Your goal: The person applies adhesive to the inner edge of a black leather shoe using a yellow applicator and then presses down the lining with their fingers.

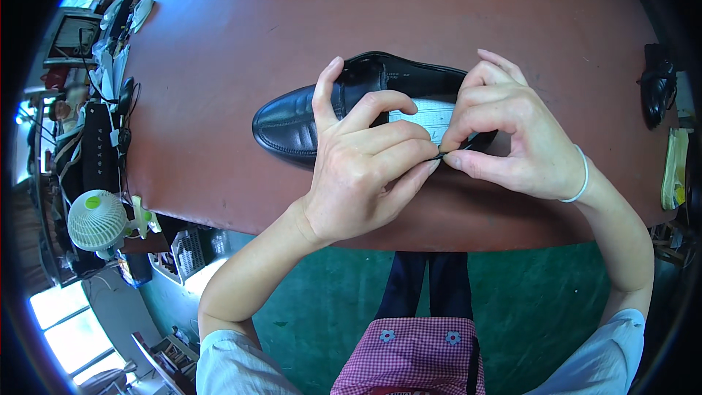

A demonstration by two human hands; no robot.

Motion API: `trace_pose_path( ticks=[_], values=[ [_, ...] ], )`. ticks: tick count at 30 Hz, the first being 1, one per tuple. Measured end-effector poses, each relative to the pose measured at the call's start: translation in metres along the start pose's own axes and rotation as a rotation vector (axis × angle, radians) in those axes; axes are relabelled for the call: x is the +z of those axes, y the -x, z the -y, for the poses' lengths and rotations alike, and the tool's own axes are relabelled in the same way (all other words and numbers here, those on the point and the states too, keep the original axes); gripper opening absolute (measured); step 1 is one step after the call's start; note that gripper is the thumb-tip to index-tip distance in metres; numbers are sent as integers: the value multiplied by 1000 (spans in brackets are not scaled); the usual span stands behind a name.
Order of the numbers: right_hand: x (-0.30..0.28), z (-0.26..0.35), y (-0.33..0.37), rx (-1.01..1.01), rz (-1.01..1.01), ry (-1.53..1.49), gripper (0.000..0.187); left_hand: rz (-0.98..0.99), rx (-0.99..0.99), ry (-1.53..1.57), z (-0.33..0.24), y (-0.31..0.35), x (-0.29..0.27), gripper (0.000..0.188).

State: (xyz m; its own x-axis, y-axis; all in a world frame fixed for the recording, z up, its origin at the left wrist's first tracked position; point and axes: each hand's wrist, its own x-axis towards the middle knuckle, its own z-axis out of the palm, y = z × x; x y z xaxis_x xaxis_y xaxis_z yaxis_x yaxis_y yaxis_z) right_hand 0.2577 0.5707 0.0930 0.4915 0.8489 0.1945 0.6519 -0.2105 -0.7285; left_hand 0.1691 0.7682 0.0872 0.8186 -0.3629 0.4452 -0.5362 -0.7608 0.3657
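Open table surrounds the black loafer; left hand and right hand pinch its near rim, white insole inside.

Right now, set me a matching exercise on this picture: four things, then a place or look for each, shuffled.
1. Left hand
2. Right hand
3. Apron
4. Fan

A. checked, with blue flowers
B. nearer the loafer's heel
C. by the table's left end
D. nearer the loafer's toe

Pairs: 1-D, 2-B, 3-A, 4-C
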Motion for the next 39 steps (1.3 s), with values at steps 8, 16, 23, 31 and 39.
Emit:
trace_pose_path(
  ticks=[8,16,23,31,39],
  values=[
    [-8,5,-2,32,74,6,8,-50,41,-48,4,6,2,16],
    [0,3,0,21,8,1,7,-40,39,-43,3,3,2,15],
    [0,7,-8,178,44,-157,6,-89,253,-292,5,11,6,15],
    [-2,6,-1,48,23,-13,6,-49,36,-29,3,3,4,15],
    [-3,12,-7,168,59,-62,7,-34,335,-294,5,6,-1,12]
  ],
)
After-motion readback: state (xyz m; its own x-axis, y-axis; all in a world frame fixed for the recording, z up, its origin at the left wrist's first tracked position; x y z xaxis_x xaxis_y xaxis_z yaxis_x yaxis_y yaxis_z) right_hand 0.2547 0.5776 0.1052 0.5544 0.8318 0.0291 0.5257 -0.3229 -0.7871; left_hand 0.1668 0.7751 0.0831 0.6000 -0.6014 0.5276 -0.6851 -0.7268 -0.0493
